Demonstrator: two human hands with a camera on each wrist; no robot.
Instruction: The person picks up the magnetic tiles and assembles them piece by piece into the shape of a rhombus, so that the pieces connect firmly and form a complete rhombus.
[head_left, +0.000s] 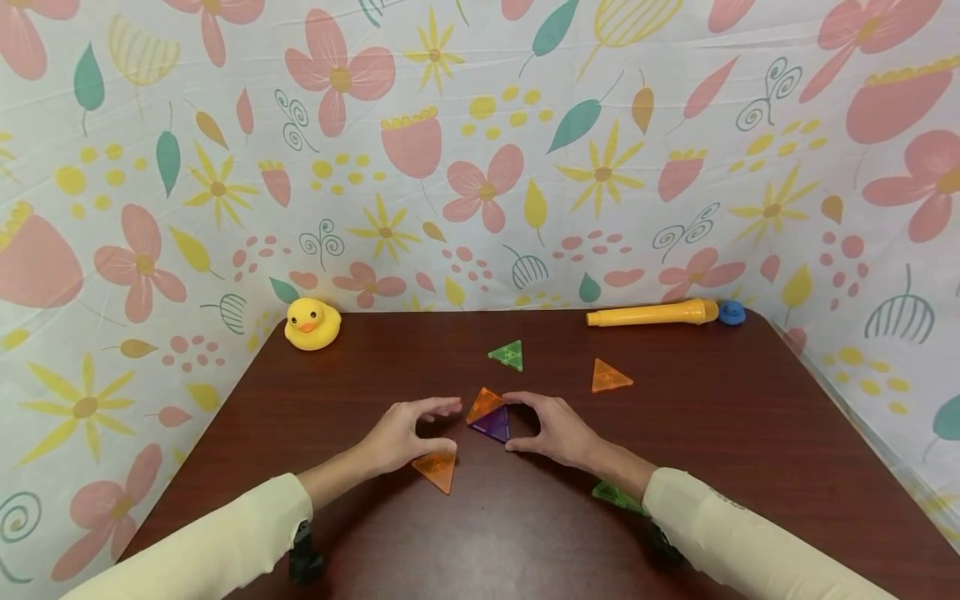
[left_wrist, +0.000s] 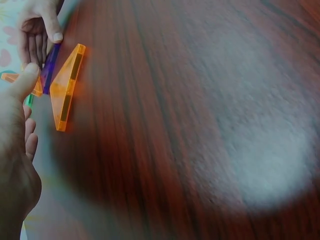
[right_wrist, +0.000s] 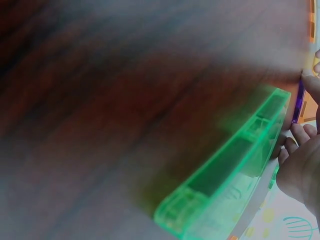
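A translucent orange triangle tile [head_left: 485, 403] and a purple triangle tile [head_left: 492, 424] lie edge to edge in the middle of the table. My right hand [head_left: 558, 429] pinches the purple tile between thumb and fingertips at its right side. Left of the pair, my left hand [head_left: 405, 437] hovers with its fingers extended and thumb apart, holding nothing. Partly under the left thumb in the head view lies another orange triangle tile [head_left: 438, 472]. The left wrist view shows that orange tile [left_wrist: 67, 87] apart from the hand.
A green triangle tile [head_left: 508, 355] and an orange one [head_left: 611, 376] lie farther back. Another green tile [head_left: 617, 495] sits beneath the right forearm. Along the back edge are a yellow duck [head_left: 312, 324], a yellow toy microphone [head_left: 651, 313] and a small blue duck [head_left: 731, 312].
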